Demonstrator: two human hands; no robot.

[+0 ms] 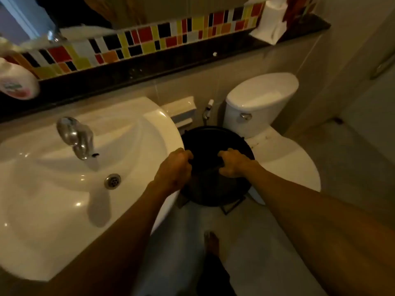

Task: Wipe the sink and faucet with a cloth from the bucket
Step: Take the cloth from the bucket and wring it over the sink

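Observation:
A white sink (53,199) fills the left of the view, with a chrome faucet (74,137) at its back and a metal drain (112,181) in the basin. A black bucket (213,137) stands on the floor between the sink and the toilet. Over the bucket, my left hand (174,167) and my right hand (233,164) are both closed on a dark cloth (206,167) stretched between them. The cloth is hard to tell apart from the dark inside of the bucket.
A white toilet (260,107) stands to the right of the bucket, its lid shut. Behind the sink runs a dark ledge (149,67) below coloured tiles, with a white bottle (17,82) at its left end and a white holder (271,20) at its right. My bare foot (211,242) is on the grey floor.

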